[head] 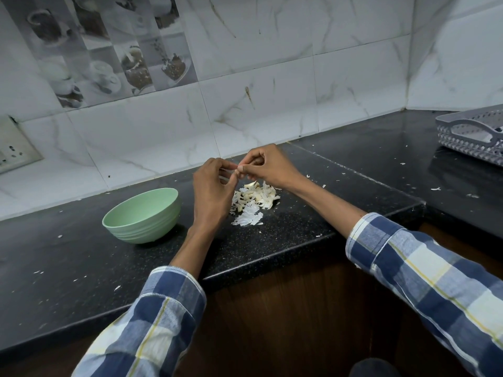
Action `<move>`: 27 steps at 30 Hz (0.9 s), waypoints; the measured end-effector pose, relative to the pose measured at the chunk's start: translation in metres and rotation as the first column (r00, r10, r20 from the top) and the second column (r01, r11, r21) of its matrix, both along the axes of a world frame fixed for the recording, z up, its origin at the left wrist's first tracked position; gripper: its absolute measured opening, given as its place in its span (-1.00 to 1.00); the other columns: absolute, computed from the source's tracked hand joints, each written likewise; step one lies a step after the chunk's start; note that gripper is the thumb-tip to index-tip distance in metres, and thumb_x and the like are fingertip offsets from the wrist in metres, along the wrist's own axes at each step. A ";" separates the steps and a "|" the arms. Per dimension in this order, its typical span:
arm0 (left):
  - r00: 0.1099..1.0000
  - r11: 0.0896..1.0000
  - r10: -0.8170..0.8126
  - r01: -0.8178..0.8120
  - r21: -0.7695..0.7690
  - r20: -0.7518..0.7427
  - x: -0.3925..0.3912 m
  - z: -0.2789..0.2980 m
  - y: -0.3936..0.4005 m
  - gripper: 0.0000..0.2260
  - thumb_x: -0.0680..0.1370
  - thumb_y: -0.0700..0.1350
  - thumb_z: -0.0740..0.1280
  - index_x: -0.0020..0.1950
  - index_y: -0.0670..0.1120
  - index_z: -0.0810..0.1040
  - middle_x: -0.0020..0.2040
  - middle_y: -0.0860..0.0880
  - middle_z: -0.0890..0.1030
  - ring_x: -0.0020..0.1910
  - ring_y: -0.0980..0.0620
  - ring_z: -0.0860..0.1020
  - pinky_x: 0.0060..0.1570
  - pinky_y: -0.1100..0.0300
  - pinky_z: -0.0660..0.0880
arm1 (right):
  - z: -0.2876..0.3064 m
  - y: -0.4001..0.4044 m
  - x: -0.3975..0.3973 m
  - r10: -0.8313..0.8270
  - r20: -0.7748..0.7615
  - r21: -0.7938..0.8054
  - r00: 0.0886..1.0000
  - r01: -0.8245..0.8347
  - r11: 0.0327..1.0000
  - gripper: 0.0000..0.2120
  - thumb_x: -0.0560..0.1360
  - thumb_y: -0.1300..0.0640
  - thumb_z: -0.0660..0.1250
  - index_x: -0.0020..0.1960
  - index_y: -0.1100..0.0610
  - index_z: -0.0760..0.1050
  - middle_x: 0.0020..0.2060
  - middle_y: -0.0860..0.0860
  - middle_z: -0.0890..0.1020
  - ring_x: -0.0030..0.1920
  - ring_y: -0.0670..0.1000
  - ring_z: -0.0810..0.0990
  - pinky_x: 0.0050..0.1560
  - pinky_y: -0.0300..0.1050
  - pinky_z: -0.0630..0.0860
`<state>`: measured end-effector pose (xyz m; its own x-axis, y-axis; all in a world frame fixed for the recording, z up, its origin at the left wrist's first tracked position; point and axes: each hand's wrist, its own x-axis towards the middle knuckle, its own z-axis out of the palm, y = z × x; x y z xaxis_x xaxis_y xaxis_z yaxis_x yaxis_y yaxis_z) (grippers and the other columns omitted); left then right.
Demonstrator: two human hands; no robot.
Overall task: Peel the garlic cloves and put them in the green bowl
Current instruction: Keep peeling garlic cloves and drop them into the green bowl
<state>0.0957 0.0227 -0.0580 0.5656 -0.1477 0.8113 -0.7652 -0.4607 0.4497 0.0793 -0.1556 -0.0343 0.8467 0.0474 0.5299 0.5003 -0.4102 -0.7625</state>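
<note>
Both hands, left hand (211,190) and right hand (268,165), pinch one garlic clove (236,172) above the peel pile (253,202), right of the green bowl (142,214), near the desk (272,248) edge.

One green bowl (141,216), one basket (472,134), two hands (garlic uncountable).

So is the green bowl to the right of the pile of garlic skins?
No, the green bowl sits left of the pile of garlic skins.
</note>
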 end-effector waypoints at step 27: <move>0.997 0.999 -0.008 0.005 -0.042 -0.077 0.000 0.000 -0.001 -0.80 0.57 -0.26 0.42 0.14 -0.03 0.64 -0.03 0.14 0.69 -0.05 0.18 0.65 -0.07 0.25 0.63 | 0.001 -0.001 -0.001 -0.104 0.059 -0.061 0.993 0.108 0.992 -0.93 0.58 0.19 0.45 0.00 0.19 0.68 -0.24 0.04 0.74 -0.17 0.06 0.73 0.00 0.10 0.68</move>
<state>0.0953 0.0213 -0.0581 0.6256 -0.1185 0.7711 -0.7307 -0.4354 0.5259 0.0783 -0.1571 -0.0330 0.8181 -0.0058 0.5751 0.4921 -0.5104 -0.7052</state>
